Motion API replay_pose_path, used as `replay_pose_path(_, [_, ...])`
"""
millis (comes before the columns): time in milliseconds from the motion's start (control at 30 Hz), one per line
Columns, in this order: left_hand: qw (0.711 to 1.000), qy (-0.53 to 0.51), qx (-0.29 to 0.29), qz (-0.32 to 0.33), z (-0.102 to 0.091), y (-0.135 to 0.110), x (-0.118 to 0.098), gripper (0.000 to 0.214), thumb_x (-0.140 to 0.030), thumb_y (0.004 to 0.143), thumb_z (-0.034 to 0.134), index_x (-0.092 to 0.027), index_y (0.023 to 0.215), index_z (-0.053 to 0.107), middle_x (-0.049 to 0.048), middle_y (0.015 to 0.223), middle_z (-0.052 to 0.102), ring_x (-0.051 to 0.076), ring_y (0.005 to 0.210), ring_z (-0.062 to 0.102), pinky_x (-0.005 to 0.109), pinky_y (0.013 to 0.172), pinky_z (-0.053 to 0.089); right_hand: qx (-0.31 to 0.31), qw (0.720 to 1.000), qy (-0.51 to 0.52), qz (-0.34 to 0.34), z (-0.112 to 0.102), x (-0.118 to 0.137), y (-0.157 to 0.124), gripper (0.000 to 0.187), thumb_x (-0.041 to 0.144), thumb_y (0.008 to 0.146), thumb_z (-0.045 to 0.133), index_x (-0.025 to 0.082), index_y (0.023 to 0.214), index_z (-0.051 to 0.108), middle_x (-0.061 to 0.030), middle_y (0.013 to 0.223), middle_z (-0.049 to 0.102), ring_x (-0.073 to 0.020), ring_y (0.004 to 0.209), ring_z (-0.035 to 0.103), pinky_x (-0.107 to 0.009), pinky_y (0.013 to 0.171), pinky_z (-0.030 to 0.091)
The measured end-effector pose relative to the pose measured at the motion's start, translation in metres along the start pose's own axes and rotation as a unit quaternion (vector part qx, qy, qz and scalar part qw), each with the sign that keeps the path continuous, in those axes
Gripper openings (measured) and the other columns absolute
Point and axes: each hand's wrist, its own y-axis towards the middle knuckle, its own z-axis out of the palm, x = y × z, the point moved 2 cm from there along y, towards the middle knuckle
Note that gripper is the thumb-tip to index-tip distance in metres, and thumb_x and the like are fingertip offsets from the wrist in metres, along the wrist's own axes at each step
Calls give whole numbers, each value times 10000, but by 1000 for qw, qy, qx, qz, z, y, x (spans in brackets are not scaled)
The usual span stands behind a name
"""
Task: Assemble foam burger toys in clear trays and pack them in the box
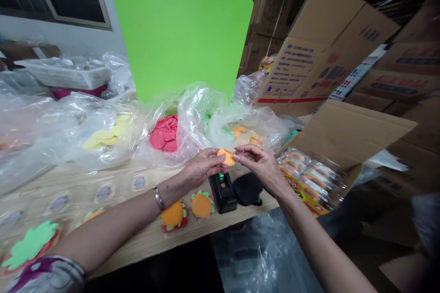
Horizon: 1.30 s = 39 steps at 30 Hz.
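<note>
Above the table, a round orange foam piece [226, 158] is pinched by its left side in my left hand [203, 165], which wears a metal bracelet at the wrist. The fingertips of my right hand [259, 162] close together at the right edge of the same piece. Below the hands stands a black tape dispenser [227, 201] with a green core, and a dark round object [248, 188] is beside it. Left of the dispenser lie two toy burgers with orange tops, the nearer one [202, 204] having a green frill.
Plastic bags hold yellow discs [103, 137], red pieces [165, 132] and orange pieces [239, 131]. A green board [185, 32] rises behind. Clear trays [103, 192] and a green frilled piece [32, 245] lie left. An open carton [343, 132] with packed burgers [318, 178] stands right.
</note>
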Motion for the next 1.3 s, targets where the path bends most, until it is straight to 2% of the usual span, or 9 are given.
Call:
replay_pose_path(133, [1000,4,0,-3,4,1,3,229,-184,747,706,-111,908,559,49,819,643,90,642,614,233,689,524,-9,999,-26,-24,2,5,-3,283,452,731,673,182,809,707,-36,779,666,-146,661,581,-288,641,469])
replay_pose_path(300, [1000,26,7,10,0,4,7,284,-209,736,721,-124,931,533,28,825,637,80,634,618,228,674,527,-8,999,27,16,6,0,-6,314,480,758,638,173,818,660,10,634,598,-123,593,543,-254,608,444])
replay_pose_path(433, [998,33,34,37,-6,6,9,293,-239,747,714,-144,950,526,12,882,621,78,669,627,234,691,536,-27,996,86,25,9,-6,-10,298,469,799,604,172,771,615,18,637,584,-111,610,542,-245,651,447])
replay_pose_path(533, [998,38,20,40,-9,4,9,286,-244,759,700,-148,957,518,16,896,621,77,669,630,236,699,537,-33,996,86,16,9,-6,-16,292,462,827,575,174,784,602,5,680,609,-115,627,558,-248,654,452])
replay_pose_path(667, [998,41,-5,39,-13,-4,3,292,-218,743,710,-148,944,510,15,867,627,96,689,647,256,728,538,-34,999,-12,19,6,-2,-28,278,449,841,557,175,825,603,5,660,600,-118,593,543,-246,604,432])
replay_pose_path(733, [998,41,-16,35,-16,-12,-2,304,-203,731,719,-147,944,509,16,854,638,99,694,648,256,730,537,14,995,-94,-16,8,-1,-34,247,405,853,551,175,791,619,-6,682,597,-126,629,543,-253,621,421])
replay_pose_path(867, [998,49,-35,17,-20,-32,-9,303,-203,718,729,-143,932,523,18,858,653,99,684,644,251,712,529,128,962,-222,-99,16,-11,-41,165,299,852,559,185,787,660,-29,775,607,-148,735,553,-268,686,417])
replay_pose_path(1000, [998,43,-50,8,-24,-51,-7,301,-223,705,740,-146,911,534,27,891,666,112,694,644,273,717,524,127,950,-273,-84,21,-28,-43,165,258,879,517,172,884,658,-48,845,633,-157,787,577,-276,739,432])
replay_pose_path(1300, [997,46,-55,21,-34,-69,2,255,-231,741,712,-157,898,525,14,870,659,113,721,639,270,733,506,160,894,-413,-65,36,-47,-37,161,200,836,576,186,858,735,-68,815,575,-179,834,531,-274,766,408])
